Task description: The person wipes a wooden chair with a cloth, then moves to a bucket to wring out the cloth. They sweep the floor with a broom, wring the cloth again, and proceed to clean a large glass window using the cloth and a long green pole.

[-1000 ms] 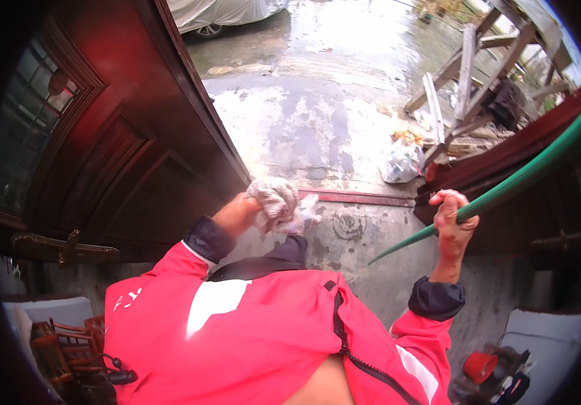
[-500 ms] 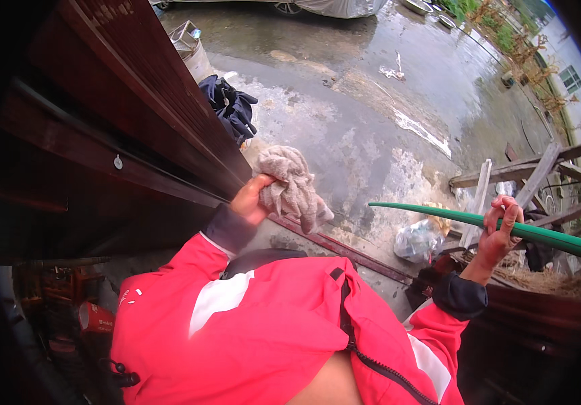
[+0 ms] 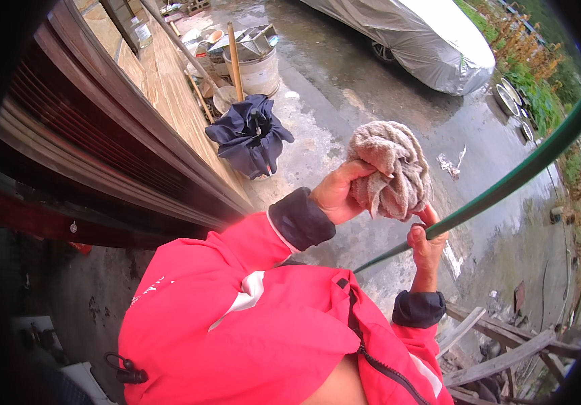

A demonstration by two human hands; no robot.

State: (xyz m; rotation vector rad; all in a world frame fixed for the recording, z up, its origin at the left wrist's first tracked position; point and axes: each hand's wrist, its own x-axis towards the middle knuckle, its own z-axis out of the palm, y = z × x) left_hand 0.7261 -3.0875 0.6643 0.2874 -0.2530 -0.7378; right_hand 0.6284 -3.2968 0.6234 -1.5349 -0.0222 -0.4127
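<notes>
While the left hand (image 3: 336,196) clutches a bunched rag (image 3: 390,169), right hand (image 3: 427,243) fingers wrap the green hose (image 3: 506,185).

The rag (image 3: 391,169) bunched in the left hand (image 3: 336,196) is coarse, nubbly grey-beige cloth, matt and worn, while the hose (image 3: 506,185) gripped by the right hand (image 3: 427,241) is smooth green plastic with a faint sheen. The jacket (image 3: 263,324) is slick red synthetic fabric with dark knit cuffs, and the door (image 3: 101,162) is dark red-brown wood, ribbed and varnished. The concrete ground (image 3: 344,88) is rough, wet and shiny; the folded umbrella (image 3: 250,135) is limp navy cloth, and the car cover (image 3: 425,40) is pale grey sheeting.
</notes>
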